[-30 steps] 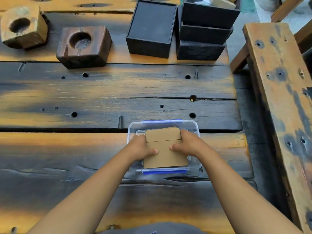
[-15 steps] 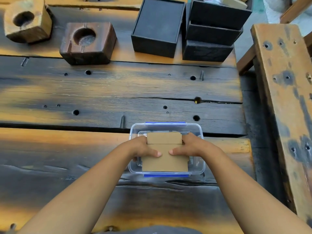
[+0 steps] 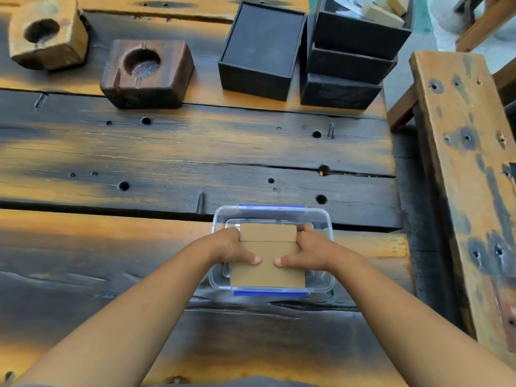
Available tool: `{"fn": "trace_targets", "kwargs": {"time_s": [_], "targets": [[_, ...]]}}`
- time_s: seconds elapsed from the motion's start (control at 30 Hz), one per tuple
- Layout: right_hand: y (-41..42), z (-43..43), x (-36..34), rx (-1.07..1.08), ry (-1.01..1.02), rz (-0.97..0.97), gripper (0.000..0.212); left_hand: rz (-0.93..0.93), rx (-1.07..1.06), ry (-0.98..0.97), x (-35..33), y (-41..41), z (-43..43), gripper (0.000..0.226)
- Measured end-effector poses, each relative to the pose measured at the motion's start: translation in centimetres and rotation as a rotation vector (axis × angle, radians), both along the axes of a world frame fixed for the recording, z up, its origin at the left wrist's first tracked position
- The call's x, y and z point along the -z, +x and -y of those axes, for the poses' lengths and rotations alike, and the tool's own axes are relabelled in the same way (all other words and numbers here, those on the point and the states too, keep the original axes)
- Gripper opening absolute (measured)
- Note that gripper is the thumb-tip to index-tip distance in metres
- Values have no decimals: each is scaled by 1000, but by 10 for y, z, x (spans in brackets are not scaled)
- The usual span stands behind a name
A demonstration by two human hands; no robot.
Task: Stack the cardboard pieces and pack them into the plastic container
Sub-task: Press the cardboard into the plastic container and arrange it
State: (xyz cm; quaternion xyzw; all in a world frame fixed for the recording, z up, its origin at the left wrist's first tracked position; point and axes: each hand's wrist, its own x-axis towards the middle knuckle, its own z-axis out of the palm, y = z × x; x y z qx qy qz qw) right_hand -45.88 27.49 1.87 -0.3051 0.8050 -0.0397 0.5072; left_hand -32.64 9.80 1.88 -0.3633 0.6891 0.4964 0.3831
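- Cardboard pieces (image 3: 267,263) stacked, sitting inside the plastic container (image 3: 329,222), near edge of the wooden table (image 3: 195,152).
- Left hand (image 3: 231,247) and right hand (image 3: 310,248) both clamped on the stack's sides, thumbs on top.
- Small gaps to the walls; table beyond it bare up to the black boxes (image 3: 259,51).

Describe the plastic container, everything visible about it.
The plastic container is a clear, rectangular tub with rounded corners and blue clips on its near and far rims. It sits open and upright on the wooden table, near the front edge. A stack of brown cardboard pieces fills its middle. The left hand and right hand reach inside, gripping the stack's sides.
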Motion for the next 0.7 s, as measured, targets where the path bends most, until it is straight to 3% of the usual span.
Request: {"fn": "trace_targets", "kwargs": {"time_s": [0.17,0.4,0.53,0.7], "targets": [[-5,5,1,-41,48,-25,93,52,155,-15,-6,-4,5,79],[-7,4,-1,9,-29,-25,90,-5,-53,27,-1,-2,7,39],[-7,5,-1,-37,-5,-15,92,-2,-98,89,-4,-1,3,62],[-6,8,-5,-125,77,3,93,99,109,-30,-6,-1,4,71]]}}
